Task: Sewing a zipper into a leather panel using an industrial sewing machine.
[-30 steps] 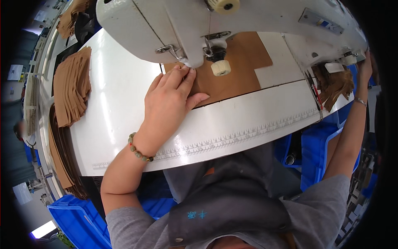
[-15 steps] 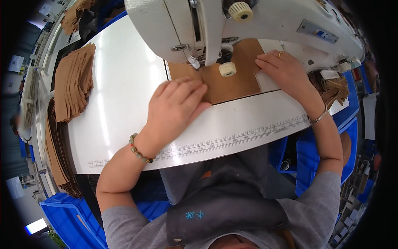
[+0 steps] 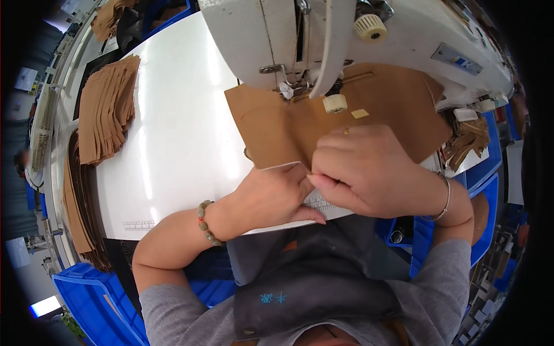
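A large brown leather or fabric panel (image 3: 398, 109) lies beneath the head of a white sewing machine (image 3: 254, 40), with a small pale yellow tag on it. My left hand (image 3: 271, 196) grips the panel's near edge from below, thumb stretched out toward the table's front. Right beside it, my right hand (image 3: 363, 170) pinches the same edge, its knuckles over the panel. The two hands meet at a fold where the edge is lifted off the table. The needle area sits above the panel's far left part; the machine's foot partly hides the stitching spot.
Stacked brown pieces (image 3: 107, 109) lie on the left of the white table (image 3: 179, 115), with more layers hanging below. Blue bins (image 3: 98, 300) stand lower left and at the right. Brown scraps (image 3: 467, 141) sit by the machine's right end. A printed ruler runs along the front edge.
Both hands have come together at the panel's near edge, the right moving left and nearer. The panel has been pulled out toward me, turned and lifted at its edge, showing more of it.
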Tool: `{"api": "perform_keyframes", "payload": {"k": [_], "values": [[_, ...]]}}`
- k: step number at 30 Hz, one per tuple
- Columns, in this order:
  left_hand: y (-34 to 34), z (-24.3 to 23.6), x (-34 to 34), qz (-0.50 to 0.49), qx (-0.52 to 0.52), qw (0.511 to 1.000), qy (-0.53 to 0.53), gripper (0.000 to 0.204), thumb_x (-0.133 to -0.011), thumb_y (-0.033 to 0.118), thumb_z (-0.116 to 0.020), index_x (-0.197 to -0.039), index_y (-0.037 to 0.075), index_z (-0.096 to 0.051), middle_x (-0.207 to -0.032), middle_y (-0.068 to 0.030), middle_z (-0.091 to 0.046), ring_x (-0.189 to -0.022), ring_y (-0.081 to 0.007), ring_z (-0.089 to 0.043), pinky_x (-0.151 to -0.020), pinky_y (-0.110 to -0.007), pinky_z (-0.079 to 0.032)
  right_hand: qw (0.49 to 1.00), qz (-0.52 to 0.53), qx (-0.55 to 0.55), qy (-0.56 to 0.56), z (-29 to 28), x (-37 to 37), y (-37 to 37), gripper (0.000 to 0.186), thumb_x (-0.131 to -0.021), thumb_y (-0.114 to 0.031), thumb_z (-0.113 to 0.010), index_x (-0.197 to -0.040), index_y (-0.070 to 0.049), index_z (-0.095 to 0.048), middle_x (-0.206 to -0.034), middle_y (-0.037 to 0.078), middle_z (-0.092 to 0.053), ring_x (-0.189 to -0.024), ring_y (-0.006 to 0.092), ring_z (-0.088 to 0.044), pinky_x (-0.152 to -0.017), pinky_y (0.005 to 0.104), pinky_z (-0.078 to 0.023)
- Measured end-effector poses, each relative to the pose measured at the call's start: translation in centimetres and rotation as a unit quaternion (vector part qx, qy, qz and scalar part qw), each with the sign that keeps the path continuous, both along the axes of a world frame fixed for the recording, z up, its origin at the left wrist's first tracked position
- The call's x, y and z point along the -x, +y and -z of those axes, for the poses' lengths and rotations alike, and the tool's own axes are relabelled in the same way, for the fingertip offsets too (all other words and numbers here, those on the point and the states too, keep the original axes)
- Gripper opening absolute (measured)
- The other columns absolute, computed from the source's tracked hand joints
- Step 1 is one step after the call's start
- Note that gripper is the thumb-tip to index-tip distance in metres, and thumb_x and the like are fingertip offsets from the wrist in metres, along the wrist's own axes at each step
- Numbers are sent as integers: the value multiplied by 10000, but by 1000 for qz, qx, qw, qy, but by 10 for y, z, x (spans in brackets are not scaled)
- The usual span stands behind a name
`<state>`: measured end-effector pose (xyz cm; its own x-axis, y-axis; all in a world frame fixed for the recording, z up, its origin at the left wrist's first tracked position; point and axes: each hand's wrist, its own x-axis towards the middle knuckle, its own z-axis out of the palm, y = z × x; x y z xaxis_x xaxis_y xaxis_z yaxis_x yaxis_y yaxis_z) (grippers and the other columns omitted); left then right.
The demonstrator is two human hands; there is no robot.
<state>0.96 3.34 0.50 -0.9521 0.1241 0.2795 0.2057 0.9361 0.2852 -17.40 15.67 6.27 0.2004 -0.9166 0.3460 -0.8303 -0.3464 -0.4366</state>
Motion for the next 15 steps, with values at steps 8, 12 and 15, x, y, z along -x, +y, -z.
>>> {"api": "perform_keyframes", "payload": {"k": [8,12,15], "values": [[7,-3,-18,-5,3,992,-128,415,-928,563,-685,-788,177,-748,-717,-77,-670,-622,-242,-658,-551,-346,-546,999,33,-35,1,34,11,-9,267,-919,-345,-725,-949,-85,-674,-878,84,-638,-824,290,-659,-719,397,-535],[5,3,-9,9,26,999,36,439,-908,523,-721,-735,121,-688,-699,-56,-634,-625,-208,-643,-539,-315,-529,981,98,53,161,58,25,-17,512,-894,-410,-737,-1293,-100,-653,-1332,89,-599,-1161,309,-622,-1018,463,-485],[2,-3,-10,74,34,984,158,427,-868,504,-773,-739,113,-661,-664,-10,-559,-587,-161,-563,-521,-283,-456,979,90,28,180,68,26,-16,587,-869,-411,-759,-1350,-96,-639,-1414,101,-580,-1262,321,-575,-1094,503,-442]]}}
